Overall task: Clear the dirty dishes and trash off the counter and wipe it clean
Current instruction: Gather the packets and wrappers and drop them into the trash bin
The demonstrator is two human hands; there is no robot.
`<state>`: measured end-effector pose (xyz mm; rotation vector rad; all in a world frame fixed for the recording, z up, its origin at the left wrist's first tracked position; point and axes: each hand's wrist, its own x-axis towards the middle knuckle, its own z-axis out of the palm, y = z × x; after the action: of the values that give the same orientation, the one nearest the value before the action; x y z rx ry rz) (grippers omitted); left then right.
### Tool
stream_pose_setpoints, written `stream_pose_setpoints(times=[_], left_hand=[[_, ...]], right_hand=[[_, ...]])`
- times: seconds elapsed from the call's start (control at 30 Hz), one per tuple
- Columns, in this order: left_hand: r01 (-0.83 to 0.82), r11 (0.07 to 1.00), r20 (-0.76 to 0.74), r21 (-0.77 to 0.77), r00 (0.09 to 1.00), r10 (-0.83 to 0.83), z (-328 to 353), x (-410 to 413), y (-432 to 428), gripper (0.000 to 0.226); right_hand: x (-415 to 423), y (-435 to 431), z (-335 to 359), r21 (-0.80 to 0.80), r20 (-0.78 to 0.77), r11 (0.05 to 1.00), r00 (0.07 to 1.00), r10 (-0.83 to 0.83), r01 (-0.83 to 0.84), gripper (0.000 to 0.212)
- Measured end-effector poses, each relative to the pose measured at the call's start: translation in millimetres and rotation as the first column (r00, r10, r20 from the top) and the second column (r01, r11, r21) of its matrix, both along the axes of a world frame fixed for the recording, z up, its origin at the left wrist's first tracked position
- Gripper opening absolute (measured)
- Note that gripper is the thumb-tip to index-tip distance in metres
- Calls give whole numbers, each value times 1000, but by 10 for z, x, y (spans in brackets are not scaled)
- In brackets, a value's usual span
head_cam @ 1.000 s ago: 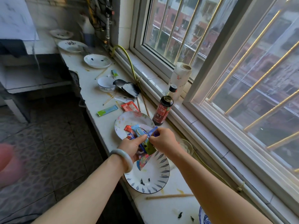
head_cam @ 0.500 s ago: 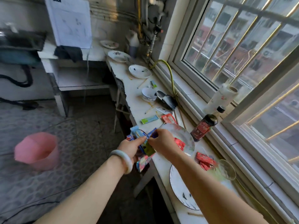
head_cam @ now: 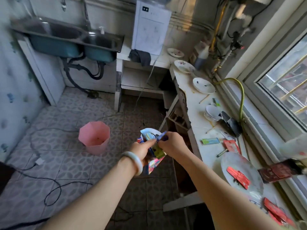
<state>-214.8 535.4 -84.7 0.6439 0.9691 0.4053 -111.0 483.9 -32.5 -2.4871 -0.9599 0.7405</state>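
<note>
Holding wrappers [head_cam: 156, 151] above tiled floor [head_cam: 66, 163] | counter [head_cam: 196, 125] littered | pink bin [head_cam: 93, 138] nearby

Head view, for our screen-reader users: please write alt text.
The left hand and right hand grip a bunch of wrappers above the floor, with a pink bin ahead. On the right, a counter under a window holds plates, a bowl and loose packets.

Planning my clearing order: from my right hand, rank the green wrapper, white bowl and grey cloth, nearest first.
1. Green wrapper, on the counter right of the right hand.
2. White bowl, farther along the counter.
3. Grey cloth, draped over the far ledge.
</note>
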Motion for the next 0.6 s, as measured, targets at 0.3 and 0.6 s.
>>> stream_pose_setpoints(times=[0.3, 0.6], left_hand=[[-185, 982, 0, -22, 983, 186, -213, -377, 543, 25], [-356, 933, 37, -57, 933, 358, -317, -185, 1255, 11]], right_hand=[[-303, 782, -221, -37, -23, 982, 983, 183, -184, 5], [-50, 1713, -412, -66, -37, 939, 941, 335, -337, 15]])
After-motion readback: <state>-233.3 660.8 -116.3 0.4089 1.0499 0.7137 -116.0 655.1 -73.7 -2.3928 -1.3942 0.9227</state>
